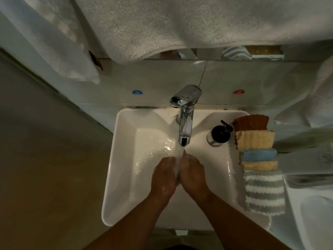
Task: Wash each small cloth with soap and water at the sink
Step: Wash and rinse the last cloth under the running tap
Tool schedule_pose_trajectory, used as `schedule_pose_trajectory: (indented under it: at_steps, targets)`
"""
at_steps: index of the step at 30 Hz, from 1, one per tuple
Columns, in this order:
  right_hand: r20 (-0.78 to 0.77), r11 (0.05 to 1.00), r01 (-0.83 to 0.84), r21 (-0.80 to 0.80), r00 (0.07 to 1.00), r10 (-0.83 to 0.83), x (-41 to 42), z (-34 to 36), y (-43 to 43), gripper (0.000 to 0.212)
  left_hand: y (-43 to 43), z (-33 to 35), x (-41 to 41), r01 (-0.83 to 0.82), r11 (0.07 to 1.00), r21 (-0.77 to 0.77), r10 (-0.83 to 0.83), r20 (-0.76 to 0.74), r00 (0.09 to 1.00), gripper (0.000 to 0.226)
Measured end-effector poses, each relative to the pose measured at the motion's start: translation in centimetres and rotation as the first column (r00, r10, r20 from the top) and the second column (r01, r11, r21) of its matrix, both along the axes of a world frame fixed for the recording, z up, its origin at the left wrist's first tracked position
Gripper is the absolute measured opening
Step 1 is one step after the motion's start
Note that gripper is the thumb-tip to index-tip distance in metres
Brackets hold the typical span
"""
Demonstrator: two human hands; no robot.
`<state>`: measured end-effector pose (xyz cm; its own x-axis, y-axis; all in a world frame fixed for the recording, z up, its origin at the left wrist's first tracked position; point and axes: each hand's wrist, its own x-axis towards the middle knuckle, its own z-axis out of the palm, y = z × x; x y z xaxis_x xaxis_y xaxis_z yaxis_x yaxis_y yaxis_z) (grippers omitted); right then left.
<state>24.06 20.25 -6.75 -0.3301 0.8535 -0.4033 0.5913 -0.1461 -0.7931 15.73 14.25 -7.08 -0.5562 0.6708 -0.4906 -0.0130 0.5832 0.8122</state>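
Running from the chrome faucet (pixel 185 112) at the middle of the sink's back edge, a stream of water (pixel 180 155) falls onto two bare hands held together over the centre of the white sink (pixel 111 168). The left hand (pixel 164 179) and right hand (pixel 193 175) meet palm to palm directly under the stream, fingers reaching forward and lying close against each other; neither hand is curled round anything that shows, and whether something lies between the palms cannot be told. Wet gleams mark the basin floor to the left of the stream.

Five small cloths lie in an overlapping row along the sink's right edge. From the back right corner toward the front they are:
- a brown cloth (pixel 251 122)
- a yellow cloth (pixel 255 139)
- a blue cloth (pixel 258 154)
- a second yellow cloth (pixel 260 166)
- a grey-and-white striped cloth (pixel 264 192), reaching close to the front right corner

A dark-topped soap dispenser (pixel 220 133) stands on the sink's back ledge, between the faucet and the cloths. On the wall behind the back edge are a blue sticker (pixel 137 92) to the left and a red sticker (pixel 238 92) to the right. A white towel (pixel 180 24) hangs above.
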Motion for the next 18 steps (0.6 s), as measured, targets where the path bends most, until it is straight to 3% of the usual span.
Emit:
schedule_pose_trajectory:
  at_steps: [2, 3, 4, 6, 8, 10, 13, 15, 18]
  targets:
    - [-0.252, 0.987, 0.008, -0.159, 0.967, -0.048, 0.1, 0.7, -0.6, 0.032, 0.3, 0.2, -0.2, -0.067, 0.997, -0.025, 0.067, -0.002, 0.998, 0.031]
    - [-0.341, 0.976, -0.026, -0.217, 0.939, -0.051, 0.3, 0.8, -0.9, 0.031, 0.3, 0.2, -0.4, -0.138, 0.99, -0.02, 0.139, 0.074, 0.987, 0.042]
    - [-0.369, 0.976, -0.049, -0.21, 0.929, -0.032, 0.5, 0.8, -1.0, 0.029, 0.3, 0.2, -0.6, -0.202, 0.979, -0.016, 0.202, 0.138, 0.97, 0.048]
    - [-0.32, 0.995, -0.006, -0.097, 0.947, -0.025, 0.7, 0.4, -0.9, 0.025, 0.4, 0.9, -0.6, -0.272, 0.96, 0.059, 0.245, 0.283, 0.927, 0.038]
    - [-0.247, 0.995, 0.099, 0.01, 0.964, -0.094, 0.6, 0.2, -0.4, 0.015, 0.4, 1.5, -0.3, -0.272, 0.954, 0.124, 0.202, 0.404, 0.892, 0.031]
    - [-0.232, 0.991, 0.129, 0.037, 0.966, -0.117, 0.4, 0.1, -0.2, 0.014, 0.3, 1.2, 0.0, -0.178, 0.973, 0.144, 0.122, 0.331, 0.936, 0.027]
    - [-0.13, 0.997, 0.062, 0.047, 0.99, -0.055, -0.3, 0.5, -0.4, 0.016, 0.6, 0.5, 0.1, -0.039, 0.997, 0.073, 0.033, 0.071, 0.997, 0.022]
    - [-0.002, 0.995, -0.043, 0.094, 0.999, 0.043, -0.4, 0.6, -0.4, 0.018, 1.0, 0.9, -0.1, 0.099, 0.995, -0.003, -0.099, -0.115, 0.988, 0.015]
    - [0.058, 0.984, -0.129, 0.126, 0.991, 0.123, -0.7, 0.9, 0.0, 0.02, 1.2, 1.3, -0.4, 0.126, 0.987, -0.097, -0.144, -0.207, 0.968, 0.025]
